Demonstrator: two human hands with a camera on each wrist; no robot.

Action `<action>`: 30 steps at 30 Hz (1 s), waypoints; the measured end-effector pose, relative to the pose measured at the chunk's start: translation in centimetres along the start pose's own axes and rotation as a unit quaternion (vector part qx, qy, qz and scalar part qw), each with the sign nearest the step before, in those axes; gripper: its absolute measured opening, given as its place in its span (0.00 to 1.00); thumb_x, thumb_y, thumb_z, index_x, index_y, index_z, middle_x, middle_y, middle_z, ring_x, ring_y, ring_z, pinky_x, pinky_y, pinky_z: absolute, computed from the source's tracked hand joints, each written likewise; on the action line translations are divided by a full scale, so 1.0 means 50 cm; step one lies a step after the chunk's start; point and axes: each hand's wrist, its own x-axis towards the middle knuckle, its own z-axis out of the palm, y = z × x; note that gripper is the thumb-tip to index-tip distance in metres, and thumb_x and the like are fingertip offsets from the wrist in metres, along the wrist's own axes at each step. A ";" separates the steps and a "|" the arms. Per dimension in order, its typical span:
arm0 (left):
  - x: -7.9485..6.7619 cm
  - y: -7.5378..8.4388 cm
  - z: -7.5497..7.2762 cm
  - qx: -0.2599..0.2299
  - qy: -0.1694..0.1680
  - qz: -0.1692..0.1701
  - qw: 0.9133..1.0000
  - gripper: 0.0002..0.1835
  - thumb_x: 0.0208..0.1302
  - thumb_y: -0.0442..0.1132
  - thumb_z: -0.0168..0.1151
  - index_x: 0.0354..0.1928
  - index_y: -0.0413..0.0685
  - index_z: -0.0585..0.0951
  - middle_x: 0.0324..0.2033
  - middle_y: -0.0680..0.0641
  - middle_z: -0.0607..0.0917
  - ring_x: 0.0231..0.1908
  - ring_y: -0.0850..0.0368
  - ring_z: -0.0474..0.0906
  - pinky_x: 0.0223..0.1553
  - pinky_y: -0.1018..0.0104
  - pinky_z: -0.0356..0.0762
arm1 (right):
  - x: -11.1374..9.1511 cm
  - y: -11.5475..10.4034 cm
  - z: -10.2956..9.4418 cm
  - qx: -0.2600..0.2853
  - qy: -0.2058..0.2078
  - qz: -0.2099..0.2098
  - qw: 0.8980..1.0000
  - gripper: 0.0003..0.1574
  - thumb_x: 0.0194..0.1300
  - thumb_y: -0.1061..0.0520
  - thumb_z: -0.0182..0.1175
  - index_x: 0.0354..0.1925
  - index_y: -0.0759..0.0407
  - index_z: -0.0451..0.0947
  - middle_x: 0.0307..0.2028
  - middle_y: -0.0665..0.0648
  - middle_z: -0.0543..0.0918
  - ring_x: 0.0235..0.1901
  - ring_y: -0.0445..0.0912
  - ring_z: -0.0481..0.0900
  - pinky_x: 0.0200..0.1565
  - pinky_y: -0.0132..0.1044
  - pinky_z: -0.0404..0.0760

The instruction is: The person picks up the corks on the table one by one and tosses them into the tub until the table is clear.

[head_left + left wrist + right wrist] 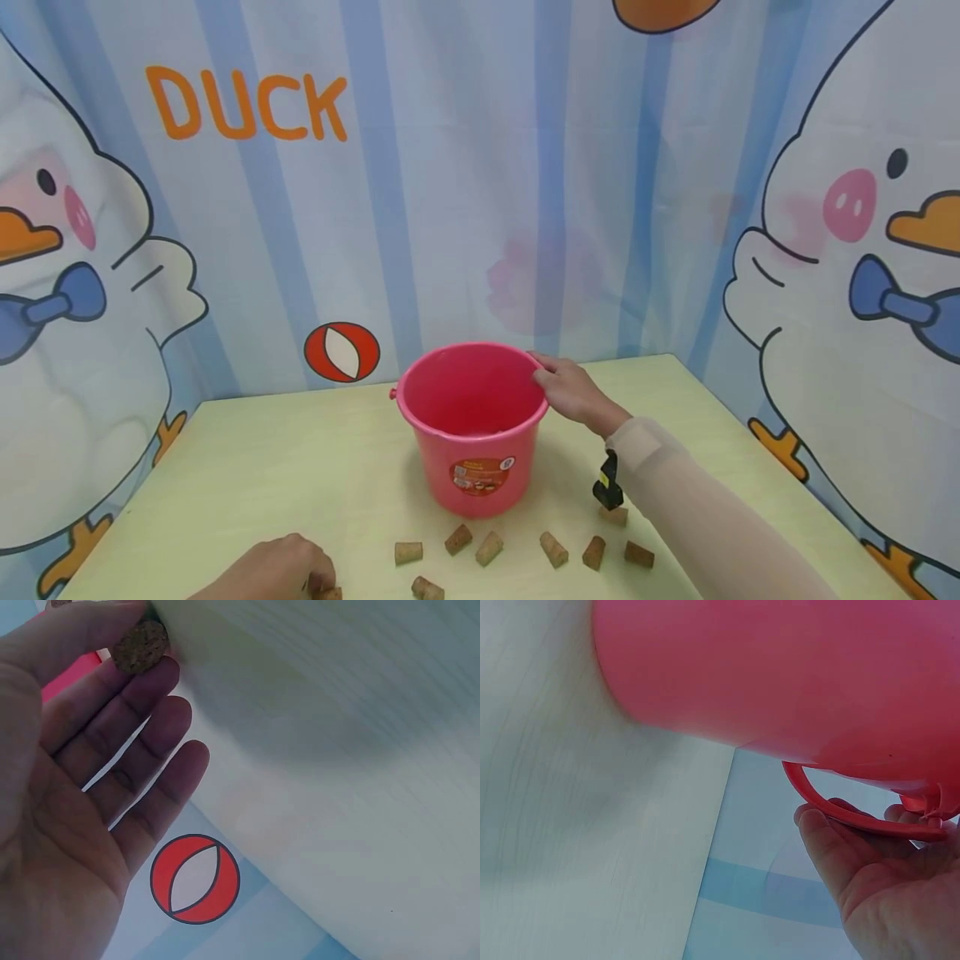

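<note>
A pink plastic bucket (433, 463) stands upright on the table, its mouth facing up and an oval label on its front. At its right rim my right hand (573, 392) holds the red handle (836, 812), with thumb and fingers about it in the right wrist view. Low in the head view, my left hand (277, 568) is at the tabletop in front of the bucket. Between its thumb and forefinger it pinches a cork (140, 649), while the other fingers are loosely extended. Part of the bucket's inside bottom is hidden by its front wall.
Several loose corks lie in front of the bucket, among them a pale cork (408, 552), a darker cork (458, 539) and a cork (639, 555) farther right. The pale table (300, 450) ends at a duck-printed curtain (465, 208) behind and at the sides.
</note>
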 end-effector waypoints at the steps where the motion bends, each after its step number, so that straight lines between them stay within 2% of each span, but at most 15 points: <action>1: -0.001 0.000 0.000 -0.001 0.001 0.002 1.000 0.06 0.56 0.46 0.78 0.26 0.62 0.87 0.24 0.61 0.81 0.27 0.63 0.72 0.33 0.62 0.78 | 0.000 -0.001 0.000 -0.002 0.001 0.001 1.000 0.34 0.79 0.53 0.42 0.79 0.52 0.59 0.42 0.63 0.88 0.31 0.46 0.84 0.44 0.39 0.84; 9: -0.002 0.007 -0.006 -0.006 0.008 -0.015 1.000 0.06 0.54 0.45 0.80 0.29 0.60 0.89 0.25 0.60 0.81 0.28 0.60 0.73 0.34 0.60 0.79 | -0.001 -0.001 0.000 -0.004 0.002 0.002 1.000 0.34 0.79 0.53 0.42 0.79 0.53 0.59 0.41 0.64 0.88 0.30 0.46 0.84 0.44 0.39 0.84; 16: 0.000 0.009 -0.010 0.003 0.023 0.003 1.000 0.05 0.55 0.44 0.79 0.28 0.59 0.88 0.24 0.61 0.81 0.27 0.62 0.72 0.32 0.62 0.77 | -0.002 0.000 0.001 0.000 0.003 0.000 1.000 0.34 0.79 0.53 0.42 0.79 0.53 0.59 0.42 0.64 0.88 0.30 0.46 0.84 0.43 0.38 0.84; 21: 0.003 0.014 -0.009 -0.007 0.035 -0.001 0.999 0.03 0.57 0.42 0.77 0.29 0.58 0.89 0.24 0.60 0.80 0.28 0.59 0.73 0.34 0.61 0.77 | -0.002 0.001 0.002 -0.001 0.003 -0.002 1.000 0.34 0.79 0.53 0.43 0.79 0.53 0.59 0.43 0.63 0.88 0.31 0.46 0.85 0.44 0.39 0.85; 26: 0.004 0.020 -0.013 -0.003 0.050 0.020 0.999 0.04 0.60 0.44 0.75 0.29 0.59 0.89 0.23 0.61 0.79 0.26 0.61 0.72 0.31 0.64 0.75 | -0.002 0.000 0.002 -0.002 0.004 0.001 1.000 0.34 0.79 0.53 0.43 0.79 0.53 0.59 0.42 0.64 0.88 0.30 0.46 0.85 0.45 0.40 0.84; 30: 0.004 0.025 -0.018 0.002 0.070 0.054 0.996 0.07 0.62 0.47 0.74 0.27 0.61 0.88 0.21 0.62 0.78 0.25 0.64 0.71 0.27 0.67 0.71 | -0.002 -0.001 0.002 -0.003 0.005 0.002 1.000 0.34 0.79 0.52 0.43 0.79 0.53 0.59 0.42 0.63 0.88 0.30 0.46 0.84 0.47 0.43 0.85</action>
